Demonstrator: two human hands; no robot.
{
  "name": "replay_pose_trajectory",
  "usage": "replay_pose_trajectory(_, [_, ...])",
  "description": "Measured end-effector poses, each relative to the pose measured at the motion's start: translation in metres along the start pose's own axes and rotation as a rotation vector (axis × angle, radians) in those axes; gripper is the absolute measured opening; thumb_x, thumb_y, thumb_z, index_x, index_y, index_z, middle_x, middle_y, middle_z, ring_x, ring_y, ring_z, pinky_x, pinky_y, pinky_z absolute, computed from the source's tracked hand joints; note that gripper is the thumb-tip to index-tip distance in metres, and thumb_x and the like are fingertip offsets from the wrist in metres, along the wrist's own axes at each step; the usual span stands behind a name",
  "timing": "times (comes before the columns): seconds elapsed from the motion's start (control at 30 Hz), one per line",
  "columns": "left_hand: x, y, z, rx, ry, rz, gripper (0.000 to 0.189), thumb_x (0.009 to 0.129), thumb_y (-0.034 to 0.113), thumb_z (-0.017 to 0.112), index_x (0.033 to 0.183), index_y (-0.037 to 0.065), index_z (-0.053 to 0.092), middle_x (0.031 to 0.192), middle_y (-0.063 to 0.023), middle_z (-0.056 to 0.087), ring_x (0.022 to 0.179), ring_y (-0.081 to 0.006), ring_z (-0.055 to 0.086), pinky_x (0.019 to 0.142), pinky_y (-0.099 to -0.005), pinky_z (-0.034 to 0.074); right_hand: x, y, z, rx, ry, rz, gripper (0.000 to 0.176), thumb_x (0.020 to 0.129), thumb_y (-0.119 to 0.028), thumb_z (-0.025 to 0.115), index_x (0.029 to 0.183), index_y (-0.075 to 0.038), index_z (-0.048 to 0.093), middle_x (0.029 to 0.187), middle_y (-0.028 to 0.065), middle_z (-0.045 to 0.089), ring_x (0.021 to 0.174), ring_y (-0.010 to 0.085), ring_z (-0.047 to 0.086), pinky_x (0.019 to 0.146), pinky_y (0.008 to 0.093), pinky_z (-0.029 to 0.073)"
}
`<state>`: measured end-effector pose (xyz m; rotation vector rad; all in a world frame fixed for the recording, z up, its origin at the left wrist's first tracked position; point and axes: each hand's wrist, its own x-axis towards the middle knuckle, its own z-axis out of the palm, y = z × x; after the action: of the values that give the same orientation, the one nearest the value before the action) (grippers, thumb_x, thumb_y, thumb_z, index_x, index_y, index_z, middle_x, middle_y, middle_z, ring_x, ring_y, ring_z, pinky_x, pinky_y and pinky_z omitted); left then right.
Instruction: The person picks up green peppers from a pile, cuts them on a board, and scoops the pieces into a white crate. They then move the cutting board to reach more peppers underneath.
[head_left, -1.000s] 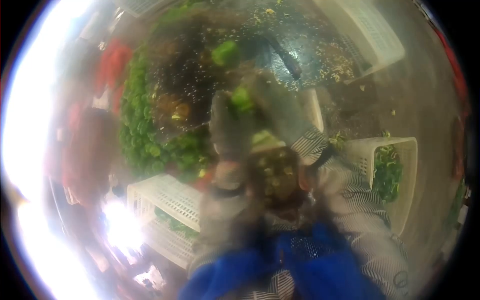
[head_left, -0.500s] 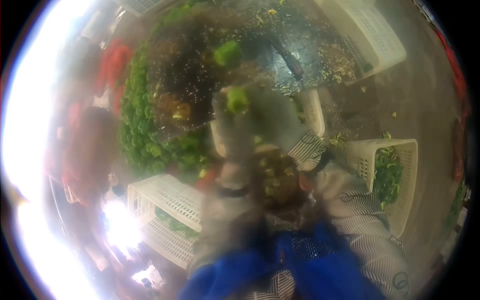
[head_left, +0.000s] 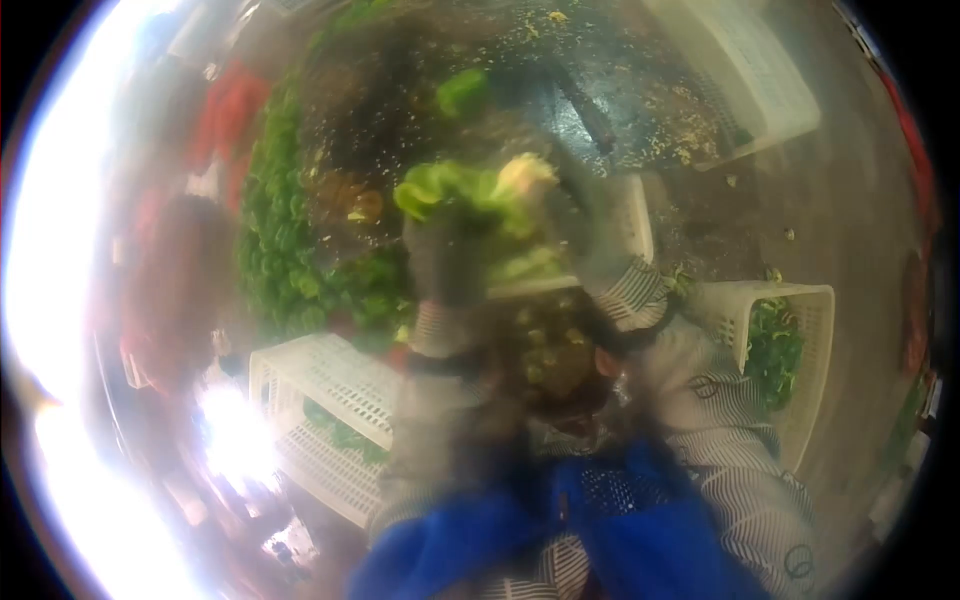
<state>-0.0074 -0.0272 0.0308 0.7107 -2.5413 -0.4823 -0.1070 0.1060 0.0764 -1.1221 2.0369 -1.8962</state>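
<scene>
A leafy green vegetable with a pale, cut-looking end is held up between my hands in the middle of the head view. My left hand, in a dark grey glove, is closed around its leafy side. At the pale end is my right hand, also gloved and blurred, with its fingers apparently closed on the same vegetable. Just below them is a white crate, partly hidden by my hands, with greens inside. Beyond my hands another green leafy piece lies on the dark wet work surface.
A long row of greens lines the left side. White crates with greens stand at the lower left and right. Another white crate is at the upper right. A dark-handled tool lies on the scrap-strewn surface. A person in red is at left.
Both hands have risen slightly and moved apart. The vegetable between them now shows more leaf and its pale end.
</scene>
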Motion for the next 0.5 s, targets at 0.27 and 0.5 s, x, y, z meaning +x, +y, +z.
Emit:
replay_pose_trajectory(0.27, [0.009, 0.018, -0.022, -0.827, 0.045, -0.113, 0.035, 0.085, 0.017, 0.07, 0.113, -0.001, 0.061, 0.104, -0.0149, 0.066, 0.099, -0.0272, 0.064, 0.082, -0.0378, 0.054, 0.002, 0.014, -0.035, 0.439, 0.018, 0.227, 0.04, 0.099, -0.035, 0.06, 0.121, -0.001, 0.057, 0.109, 0.0096, 0.063, 0.094, 0.0164, 0.064, 0.079, 0.0282, 0.054])
replay_pose_trajectory(0.5, [0.016, 0.005, -0.034, -2.021, -0.086, -0.332, 0.054, 0.1, 0.037, 0.055, 0.137, -0.002, 0.046, 0.135, -0.0178, 0.054, 0.123, -0.031, 0.056, 0.099, -0.0453, 0.052, 0.005, 0.035, -0.032, -0.7, -0.317, 0.026, 0.056, 0.094, -0.028, 0.065, 0.144, -0.011, 0.043, 0.117, 0.0216, 0.061, 0.106, 0.0379, 0.063, 0.09, 0.0486, 0.051])
